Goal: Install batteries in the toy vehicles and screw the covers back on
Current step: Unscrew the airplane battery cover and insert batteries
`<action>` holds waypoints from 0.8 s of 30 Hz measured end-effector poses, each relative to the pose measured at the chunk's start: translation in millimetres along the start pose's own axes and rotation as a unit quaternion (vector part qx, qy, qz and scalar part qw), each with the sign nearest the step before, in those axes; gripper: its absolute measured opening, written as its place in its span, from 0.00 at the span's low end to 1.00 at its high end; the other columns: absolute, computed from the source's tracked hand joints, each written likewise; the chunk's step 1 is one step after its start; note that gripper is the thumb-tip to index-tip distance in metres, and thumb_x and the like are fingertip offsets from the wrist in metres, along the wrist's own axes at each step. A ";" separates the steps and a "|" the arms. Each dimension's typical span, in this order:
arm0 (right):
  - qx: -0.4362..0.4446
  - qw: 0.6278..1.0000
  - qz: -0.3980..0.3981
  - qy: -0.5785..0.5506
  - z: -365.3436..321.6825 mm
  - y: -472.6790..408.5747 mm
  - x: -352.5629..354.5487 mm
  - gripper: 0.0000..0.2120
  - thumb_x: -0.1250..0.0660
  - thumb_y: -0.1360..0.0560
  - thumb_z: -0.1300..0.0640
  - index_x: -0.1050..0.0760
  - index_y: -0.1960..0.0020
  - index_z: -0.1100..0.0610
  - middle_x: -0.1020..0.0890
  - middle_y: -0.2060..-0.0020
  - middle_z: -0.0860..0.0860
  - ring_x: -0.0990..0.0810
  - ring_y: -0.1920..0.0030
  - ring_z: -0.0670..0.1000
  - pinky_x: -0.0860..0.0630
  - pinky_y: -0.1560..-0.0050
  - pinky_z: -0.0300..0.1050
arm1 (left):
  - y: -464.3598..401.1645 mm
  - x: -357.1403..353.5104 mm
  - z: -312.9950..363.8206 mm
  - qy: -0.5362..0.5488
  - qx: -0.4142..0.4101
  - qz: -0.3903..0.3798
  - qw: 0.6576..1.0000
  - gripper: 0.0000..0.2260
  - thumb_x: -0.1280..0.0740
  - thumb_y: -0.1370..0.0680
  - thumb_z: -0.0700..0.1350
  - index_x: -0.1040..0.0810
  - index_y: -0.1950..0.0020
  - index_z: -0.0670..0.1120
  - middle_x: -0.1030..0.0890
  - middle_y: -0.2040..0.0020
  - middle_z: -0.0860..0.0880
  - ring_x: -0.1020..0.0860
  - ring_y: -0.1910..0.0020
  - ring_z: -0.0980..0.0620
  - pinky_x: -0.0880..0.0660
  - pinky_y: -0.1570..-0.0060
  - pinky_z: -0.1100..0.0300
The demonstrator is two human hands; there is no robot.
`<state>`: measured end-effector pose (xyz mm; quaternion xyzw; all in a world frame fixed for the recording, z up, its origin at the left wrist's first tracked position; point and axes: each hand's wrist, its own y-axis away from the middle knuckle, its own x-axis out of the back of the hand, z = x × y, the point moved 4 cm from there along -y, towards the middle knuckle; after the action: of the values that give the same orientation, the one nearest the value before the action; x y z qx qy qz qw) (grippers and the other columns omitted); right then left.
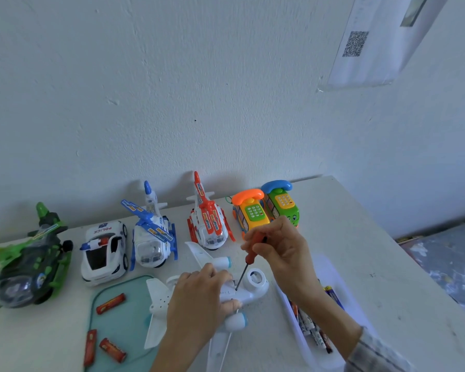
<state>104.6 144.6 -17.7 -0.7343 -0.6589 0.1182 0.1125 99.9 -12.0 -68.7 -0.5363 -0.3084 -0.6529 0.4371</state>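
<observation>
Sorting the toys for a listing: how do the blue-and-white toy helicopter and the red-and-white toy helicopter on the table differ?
The blue-and-white toy helicopter has blue rotor blades, skids and tail tip; the red-and-white toy helicopter has them in orange-red. The blue one's blades spread out sideways; the red one's lie folded along its body. The blue one stands left, beside the white police car. Both stand upright, noses toward the camera.

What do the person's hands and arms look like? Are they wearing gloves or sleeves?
No gloves: both hands are bare. The left hand and its forearm show no sleeve, watch or ring that I can see. The right hand is bare too, but lower down that arm there is a sleeve cuff in a pale grey checked cloth. No bracelets or markings show on either arm.
</observation>
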 end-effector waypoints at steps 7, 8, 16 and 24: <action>-0.039 0.984 0.019 0.171 19.3 9.3 2.7 0.20 0.34 0.24 0.62 0.37 0.46 0.39 0.26 0.63 0.55 0.26 0.65 0.56 0.25 0.65 0.50 | 4.7 1.9 -0.3 0.009 0.029 0.000 1.000 0.24 0.37 0.27 0.67 0.30 0.34 0.59 0.27 0.43 0.59 0.26 0.47 0.55 0.36 0.43 0.60; -0.039 0.984 0.053 0.166 21.3 11.7 4.3 0.20 0.33 0.24 0.62 0.36 0.46 0.40 0.26 0.65 0.55 0.26 0.67 0.56 0.26 0.67 0.51 | 5.4 2.9 1.6 0.020 0.038 -0.007 0.999 0.25 0.36 0.27 0.67 0.30 0.33 0.60 0.27 0.43 0.59 0.26 0.47 0.55 0.36 0.43 0.61; 0.030 0.964 0.133 0.227 13.9 20.8 0.3 0.18 0.34 0.24 0.66 0.37 0.49 0.46 0.32 0.72 0.51 0.34 0.73 0.46 0.37 0.74 0.35 | 5.5 1.9 1.2 0.006 0.042 -0.006 0.999 0.34 0.38 0.27 0.67 0.48 0.26 0.60 0.27 0.43 0.59 0.27 0.46 0.56 0.37 0.42 0.61; 0.026 0.962 0.167 0.216 17.3 27.6 -2.1 0.19 0.34 0.24 0.66 0.38 0.49 0.46 0.28 0.69 0.53 0.32 0.71 0.45 0.35 0.73 0.38 | 4.3 0.1 1.3 -0.026 0.041 -0.017 0.999 0.27 0.39 0.27 0.67 0.39 0.31 0.60 0.27 0.42 0.59 0.27 0.46 0.54 0.36 0.43 0.60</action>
<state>124.8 139.7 -43.0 -0.8388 -0.4836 -0.0087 0.2500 104.4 -12.7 -68.6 -0.5296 -0.3551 -0.6325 0.4397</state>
